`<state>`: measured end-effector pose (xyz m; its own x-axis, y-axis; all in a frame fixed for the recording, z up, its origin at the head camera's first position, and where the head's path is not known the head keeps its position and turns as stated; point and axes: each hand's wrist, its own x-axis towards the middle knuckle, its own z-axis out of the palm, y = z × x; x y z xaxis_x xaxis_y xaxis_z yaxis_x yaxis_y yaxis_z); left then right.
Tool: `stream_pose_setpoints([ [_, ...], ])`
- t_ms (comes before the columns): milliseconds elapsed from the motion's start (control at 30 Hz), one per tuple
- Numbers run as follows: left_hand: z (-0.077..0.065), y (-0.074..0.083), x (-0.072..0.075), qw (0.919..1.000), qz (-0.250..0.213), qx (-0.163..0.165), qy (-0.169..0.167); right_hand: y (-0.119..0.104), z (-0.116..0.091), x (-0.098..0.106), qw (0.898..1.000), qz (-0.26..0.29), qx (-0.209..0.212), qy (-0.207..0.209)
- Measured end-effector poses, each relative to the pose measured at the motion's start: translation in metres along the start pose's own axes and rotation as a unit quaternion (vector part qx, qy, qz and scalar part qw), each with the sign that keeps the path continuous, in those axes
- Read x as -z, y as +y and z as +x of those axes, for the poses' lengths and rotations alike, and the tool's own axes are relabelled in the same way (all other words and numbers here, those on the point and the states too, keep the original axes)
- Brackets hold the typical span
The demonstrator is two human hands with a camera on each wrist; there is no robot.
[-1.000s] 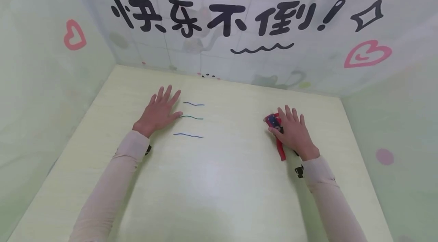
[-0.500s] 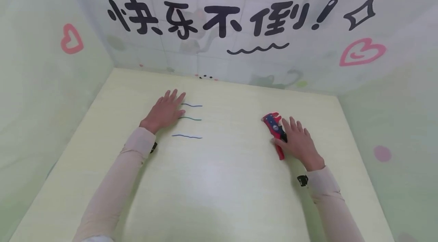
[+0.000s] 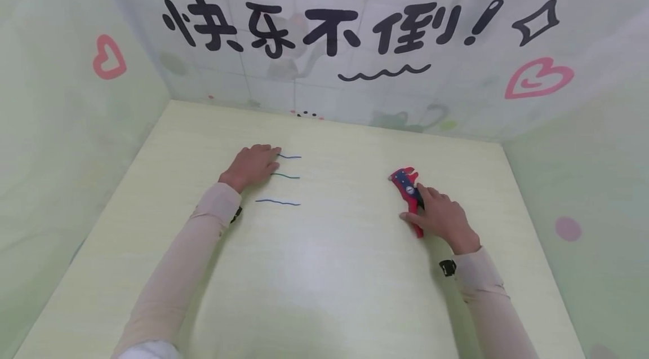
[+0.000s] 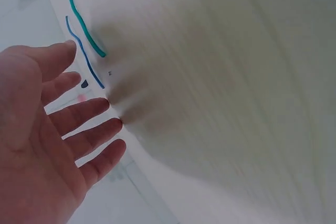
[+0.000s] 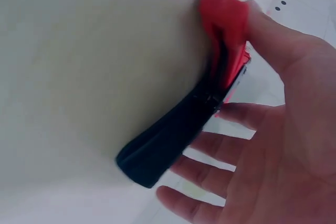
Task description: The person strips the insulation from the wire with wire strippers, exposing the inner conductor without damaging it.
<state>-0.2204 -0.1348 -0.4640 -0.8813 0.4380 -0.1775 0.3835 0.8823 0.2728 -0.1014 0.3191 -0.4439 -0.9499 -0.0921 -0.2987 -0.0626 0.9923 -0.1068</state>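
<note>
My left hand (image 3: 250, 167) reaches over the left ends of two short wires, the far blue wire (image 3: 290, 156) and the green wire (image 3: 286, 176). In the left wrist view its fingers are loosely extended, with nothing between them, beside the blue wire (image 4: 88, 62). A third wire, also blue (image 3: 278, 202), lies nearer. On the right a red-and-blue wire stripper (image 3: 405, 181) lies on the table, and my right hand (image 3: 446, 215) spans its handles. The right wrist view has the thumb at the red handle (image 5: 226, 14) and loosely extended fingers along the black handle (image 5: 163, 135).
The pale table (image 3: 314, 269) runs to a printed cloth backdrop (image 3: 324, 88) behind, with cloth walls at both sides. Bare tabletop lies between the wires and the wire stripper.
My left hand has moved right and its spread fingers have drawn together near the wires. The right hand has slid back along the wire stripper to its handles. The wires and tool stay put.
</note>
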Motion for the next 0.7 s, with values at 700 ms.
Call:
stream_pose_setpoints([
  [700,0.013,0.019,0.001,0.9968,0.050,-0.007,0.062,0.005,0.014,0.018,0.961,0.272,-0.007,-0.053],
])
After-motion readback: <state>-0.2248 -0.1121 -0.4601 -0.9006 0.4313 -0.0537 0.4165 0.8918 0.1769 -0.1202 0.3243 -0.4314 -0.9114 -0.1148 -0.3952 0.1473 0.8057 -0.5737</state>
